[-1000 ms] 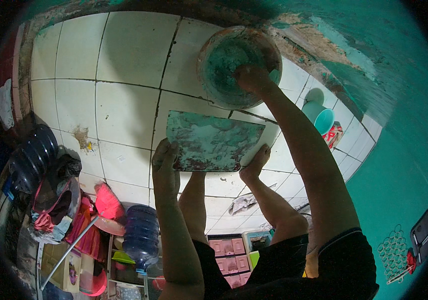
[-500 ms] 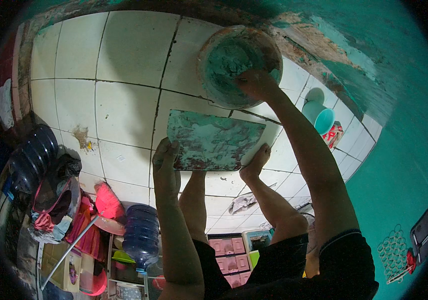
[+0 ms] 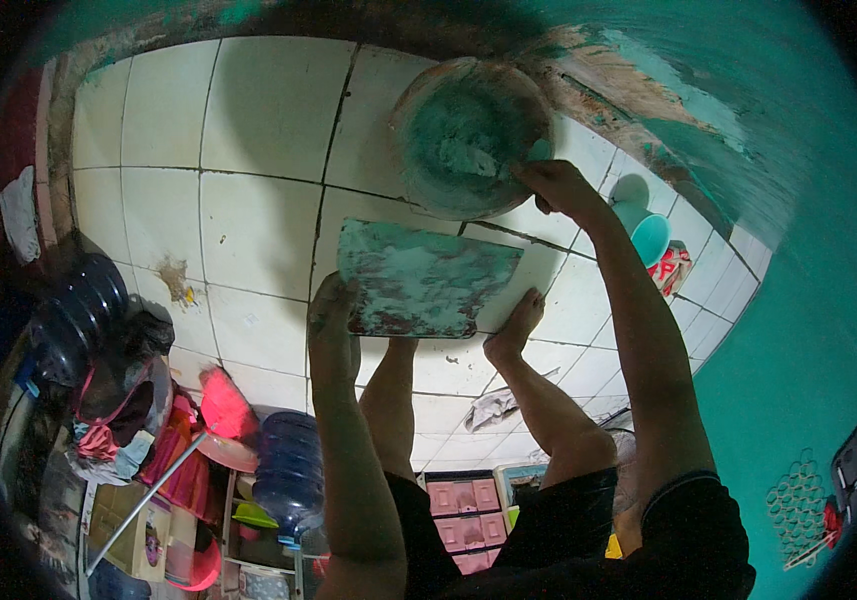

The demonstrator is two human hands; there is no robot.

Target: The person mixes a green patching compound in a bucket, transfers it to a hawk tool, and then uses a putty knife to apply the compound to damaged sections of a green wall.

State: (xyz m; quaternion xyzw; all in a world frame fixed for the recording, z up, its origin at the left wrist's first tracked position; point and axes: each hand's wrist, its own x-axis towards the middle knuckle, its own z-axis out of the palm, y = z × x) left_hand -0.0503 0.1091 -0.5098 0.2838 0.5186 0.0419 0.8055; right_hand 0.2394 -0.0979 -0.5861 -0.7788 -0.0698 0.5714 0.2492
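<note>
Gripping smeared board (image 3: pixel 428 280) in your left hand (image 3: pixel 330 305), long axis left-right; right hand (image 3: pixel 560 188) at bucket (image 3: pixel 410 150) rim, can't tell its hold; white-tiled floor (image 3: pixel 258 225), green wall (image 3: pixel 798 300).

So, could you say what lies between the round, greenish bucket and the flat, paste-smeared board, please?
The head view shows only white floor tiles and dark grout between bucket and board.

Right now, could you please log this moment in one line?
left hand: holding smeared board | right hand: at edge of tub, grasp unclear | green paste: inside tub | tub: on tiled floor
</note>
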